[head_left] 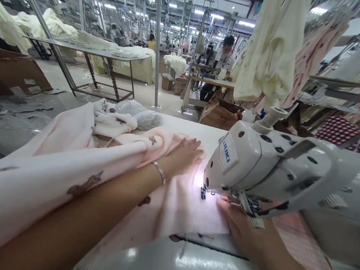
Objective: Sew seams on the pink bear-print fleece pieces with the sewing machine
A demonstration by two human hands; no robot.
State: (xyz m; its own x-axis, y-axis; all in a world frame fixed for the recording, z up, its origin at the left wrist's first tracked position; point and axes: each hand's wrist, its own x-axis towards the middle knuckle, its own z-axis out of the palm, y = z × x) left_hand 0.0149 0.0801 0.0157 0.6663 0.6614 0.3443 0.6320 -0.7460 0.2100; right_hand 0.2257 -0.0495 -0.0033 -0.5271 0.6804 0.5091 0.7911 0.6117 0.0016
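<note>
My left hand (186, 153) lies flat with fingers stretched out on pale pink printed fabric (178, 197), just left of the head of a white sewing machine (258, 166). A thin bracelet rings that wrist. My right hand (238, 223) rests on the same fabric under the machine head, near the needle area (205, 192); its fingertips are partly hidden by the machine, and the visible fingers lie flat. More of the pink fabric (73, 143) trails over my left forearm and bunches to the left.
The white sewing table (173, 263) carries the fabric. Cream garments (270, 50) hang above the machine. A person (223, 59) sits at another station behind. A metal table (89, 53) piled with cream cloth stands at left, with cardboard boxes (219, 113) on the floor.
</note>
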